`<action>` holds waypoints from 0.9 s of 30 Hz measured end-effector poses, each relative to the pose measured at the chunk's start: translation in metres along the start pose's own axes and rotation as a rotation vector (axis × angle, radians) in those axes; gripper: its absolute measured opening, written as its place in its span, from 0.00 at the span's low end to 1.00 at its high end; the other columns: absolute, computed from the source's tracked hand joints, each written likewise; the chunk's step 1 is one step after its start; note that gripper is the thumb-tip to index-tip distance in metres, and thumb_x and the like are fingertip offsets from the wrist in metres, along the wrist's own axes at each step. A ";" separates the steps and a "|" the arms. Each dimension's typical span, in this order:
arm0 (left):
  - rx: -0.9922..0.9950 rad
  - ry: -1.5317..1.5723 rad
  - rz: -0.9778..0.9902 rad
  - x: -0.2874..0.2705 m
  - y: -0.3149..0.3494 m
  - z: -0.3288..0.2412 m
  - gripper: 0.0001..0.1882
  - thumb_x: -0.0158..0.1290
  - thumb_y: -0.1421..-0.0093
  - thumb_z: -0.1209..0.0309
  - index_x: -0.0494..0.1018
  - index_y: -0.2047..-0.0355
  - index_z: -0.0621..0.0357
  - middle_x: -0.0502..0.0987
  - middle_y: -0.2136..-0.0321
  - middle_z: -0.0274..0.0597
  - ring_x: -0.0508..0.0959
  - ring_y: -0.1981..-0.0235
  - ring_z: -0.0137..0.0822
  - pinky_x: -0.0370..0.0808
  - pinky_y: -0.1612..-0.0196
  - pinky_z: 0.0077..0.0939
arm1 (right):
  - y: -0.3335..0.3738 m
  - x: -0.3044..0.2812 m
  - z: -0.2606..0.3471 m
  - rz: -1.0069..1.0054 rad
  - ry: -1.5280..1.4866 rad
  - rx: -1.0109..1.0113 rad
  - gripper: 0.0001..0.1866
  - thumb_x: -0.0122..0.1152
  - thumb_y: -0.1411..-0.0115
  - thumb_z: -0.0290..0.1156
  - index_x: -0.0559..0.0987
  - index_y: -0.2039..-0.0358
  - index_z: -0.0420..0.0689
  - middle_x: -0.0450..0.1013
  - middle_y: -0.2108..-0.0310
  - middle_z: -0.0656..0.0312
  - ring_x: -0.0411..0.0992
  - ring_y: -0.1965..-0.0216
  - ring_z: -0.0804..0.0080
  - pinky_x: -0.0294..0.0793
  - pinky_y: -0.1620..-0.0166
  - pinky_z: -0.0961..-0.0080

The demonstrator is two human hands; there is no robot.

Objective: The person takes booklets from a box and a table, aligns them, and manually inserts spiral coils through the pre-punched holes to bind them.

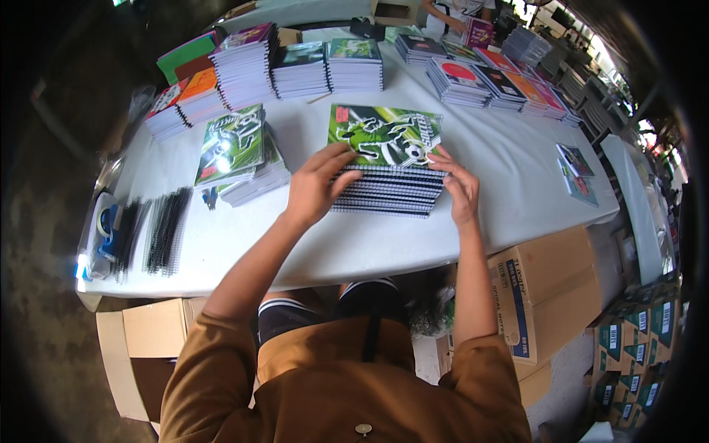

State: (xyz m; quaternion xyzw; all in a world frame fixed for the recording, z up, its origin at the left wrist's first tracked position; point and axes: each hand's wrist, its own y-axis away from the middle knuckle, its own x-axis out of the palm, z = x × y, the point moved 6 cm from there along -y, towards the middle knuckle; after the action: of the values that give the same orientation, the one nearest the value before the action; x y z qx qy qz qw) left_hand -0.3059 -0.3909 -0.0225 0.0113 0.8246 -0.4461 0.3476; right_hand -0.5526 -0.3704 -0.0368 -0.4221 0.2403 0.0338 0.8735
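Note:
A stack of spiral notebooks (388, 192) stands on the white-covered table in front of me, its black coil bindings toward me. The top notebook (391, 136) has a green cover with a footballer and a ball. My left hand (319, 181) grips the stack's left side, fingers over the cover's edge and thumb by the coils. My right hand (458, 186) holds the right side, with its fingers bent against the corner. Left of them lies a looser pile of notebooks (235, 148) with similar green covers, set askew.
Black binding coils (168, 230) lie at the table's left, beside a blue tape dispenser (108, 229). Tall notebook stacks (247, 66) line the back, more (495, 81) at the back right. Small booklets (577, 173) lie far right. Cardboard boxes (550, 292) stand below; another person (458, 15) is beyond.

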 end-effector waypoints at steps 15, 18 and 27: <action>-0.149 -0.788 0.005 -0.121 0.046 0.097 0.24 0.51 0.51 0.75 0.67 0.51 0.55 0.70 0.55 0.46 0.67 0.51 0.48 0.62 0.47 0.38 | 0.013 0.047 0.073 -0.845 -0.039 0.017 0.31 0.41 0.36 0.36 0.48 0.39 0.31 0.49 0.38 0.45 0.48 0.37 0.58 0.44 0.37 0.66; -0.201 -0.643 0.169 -0.136 0.060 0.093 0.18 0.47 0.48 0.79 0.71 0.56 0.57 0.74 0.59 0.43 0.72 0.55 0.45 0.67 0.51 0.38 | 0.008 0.097 0.103 -0.591 -0.230 0.002 0.32 0.46 0.39 0.31 0.47 0.39 0.32 0.49 0.39 0.44 0.48 0.37 0.57 0.44 0.37 0.64; -0.547 0.585 0.058 -0.207 0.130 0.007 0.08 0.52 0.47 0.80 0.72 0.65 0.64 0.77 0.66 0.43 0.76 0.63 0.31 0.69 0.58 0.24 | 0.000 0.185 0.102 -0.102 -1.219 0.490 0.34 0.62 0.52 0.17 0.58 0.45 0.35 0.60 0.44 0.45 0.58 0.41 0.59 0.58 0.41 0.66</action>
State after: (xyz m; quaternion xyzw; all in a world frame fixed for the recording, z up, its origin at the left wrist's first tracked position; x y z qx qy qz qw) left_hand -0.1026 -0.2577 0.0008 0.0683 0.9764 -0.1782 0.1008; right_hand -0.3494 -0.3201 -0.0655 -0.1272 -0.3169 0.1695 0.9245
